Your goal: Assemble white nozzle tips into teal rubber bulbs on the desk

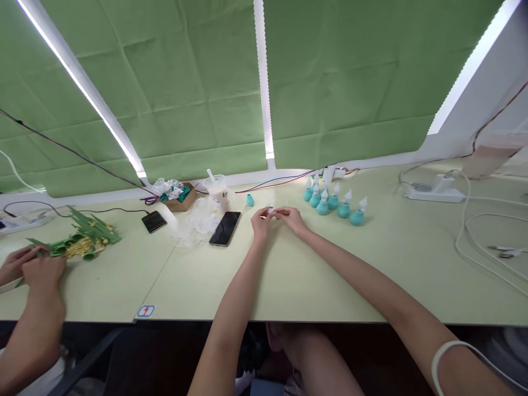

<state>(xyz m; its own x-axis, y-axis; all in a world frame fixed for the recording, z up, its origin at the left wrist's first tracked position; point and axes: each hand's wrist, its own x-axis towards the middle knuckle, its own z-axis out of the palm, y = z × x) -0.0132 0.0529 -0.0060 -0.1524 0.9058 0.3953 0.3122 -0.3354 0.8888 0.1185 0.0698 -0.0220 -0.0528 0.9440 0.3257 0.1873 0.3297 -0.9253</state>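
Observation:
Both my hands meet over the pale green table [330, 275], pinching one small white plastic piece [270, 210] between them. My left hand [261, 221] grips it from the left with fingers closed. My right hand [292, 218] closes on it from the right. A lone teal bulb [249, 200] stands just behind my hands. Several teal bulbs with white tips [333, 202] stand in a cluster to the right of my hands.
A black phone [225, 227] lies left of my hands beside crumpled clear plastic [196, 225], a drink cup [218, 190], a cardboard box [179, 198] and a second phone [154, 221]. Another person's hands [31, 267] handle green stems [80, 242] at far left. White power strip [433, 190] and cables at right.

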